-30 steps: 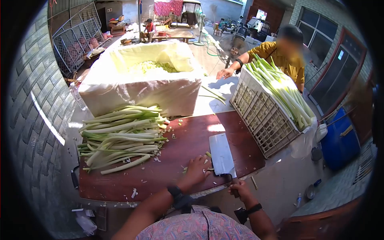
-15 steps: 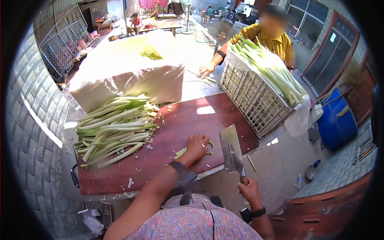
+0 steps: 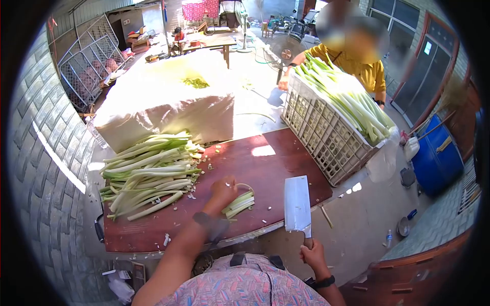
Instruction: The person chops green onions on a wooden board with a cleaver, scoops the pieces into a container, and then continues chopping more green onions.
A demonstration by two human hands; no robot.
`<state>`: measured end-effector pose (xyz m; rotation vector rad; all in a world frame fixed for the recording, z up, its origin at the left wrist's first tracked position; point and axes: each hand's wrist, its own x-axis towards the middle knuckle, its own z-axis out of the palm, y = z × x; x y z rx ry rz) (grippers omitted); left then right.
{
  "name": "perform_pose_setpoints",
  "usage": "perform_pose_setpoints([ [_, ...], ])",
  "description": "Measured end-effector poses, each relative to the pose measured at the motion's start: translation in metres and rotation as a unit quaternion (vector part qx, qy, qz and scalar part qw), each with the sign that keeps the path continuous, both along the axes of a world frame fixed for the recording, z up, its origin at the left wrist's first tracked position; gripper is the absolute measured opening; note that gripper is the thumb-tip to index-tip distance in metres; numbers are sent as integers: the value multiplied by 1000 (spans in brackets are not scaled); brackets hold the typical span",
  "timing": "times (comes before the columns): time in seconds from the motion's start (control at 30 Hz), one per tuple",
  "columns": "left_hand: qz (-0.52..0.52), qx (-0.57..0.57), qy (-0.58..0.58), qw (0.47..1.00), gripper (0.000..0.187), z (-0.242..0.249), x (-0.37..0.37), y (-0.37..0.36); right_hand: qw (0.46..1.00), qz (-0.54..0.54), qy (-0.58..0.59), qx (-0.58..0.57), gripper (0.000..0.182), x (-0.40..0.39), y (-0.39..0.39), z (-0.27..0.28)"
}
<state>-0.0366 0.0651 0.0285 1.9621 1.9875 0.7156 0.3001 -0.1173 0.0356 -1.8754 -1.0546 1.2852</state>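
Observation:
My right hand (image 3: pixel 312 255) grips the handle of a broad steel cleaver (image 3: pixel 297 204), whose blade is held over the near right edge of the reddish-brown cutting table (image 3: pixel 255 168). My left hand (image 3: pixel 223 192) rests on the table, fingers on a small bunch of cut leek pieces (image 3: pixel 239 203). A big pile of whole leeks (image 3: pixel 150 173) lies on the table's left part, left of my left hand.
A tilted white plastic crate (image 3: pixel 326 137) full of leeks stands at the table's right, with a person in a yellow shirt (image 3: pixel 365 69) behind it. A large white-lined bin (image 3: pixel 163 102) holds chopped greens. A blue barrel (image 3: pixel 434 158) stands at the right, a brick wall (image 3: pixel 46 168) at the left.
My left hand slid left across the table with the cut leek pieces. My right hand lifted the cleaver off the table and now holds it over the near edge. The other person's hand drew back from the ground.

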Motion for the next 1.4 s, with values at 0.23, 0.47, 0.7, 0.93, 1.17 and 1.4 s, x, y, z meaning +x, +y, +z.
perform_pose_setpoints([
  [0.23, -100, 79, -39, 991, 29, -10, -13, -25, 1000, 16, 6, -14, 14, -11, 10, 3],
  [0.47, -257, 33, -71, 963, 47, -7, -3, -36, 1000, 15, 5, -26, 8, -25, 16, 7],
  [0.7, -238, 51, -51, 969, 56, -16, 3, -48, 999, -9, 13, -45, 11, -37, 12, 14],
  [0.93, -263, -47, -283, 921, 48, -33, -14, -25, 1000, -6, 22, -20, 12, -37, 8, 4],
  [1.17, -265, -69, -173, 946, 39, -3, -13, -21, 999, 2, 30, -25, 12, -37, 8, 4],
  [1.4, -199, 38, -141, 969, 17, -30, -5, -11, 999, 8, 18, -29, 13, -34, 8, 9],
])
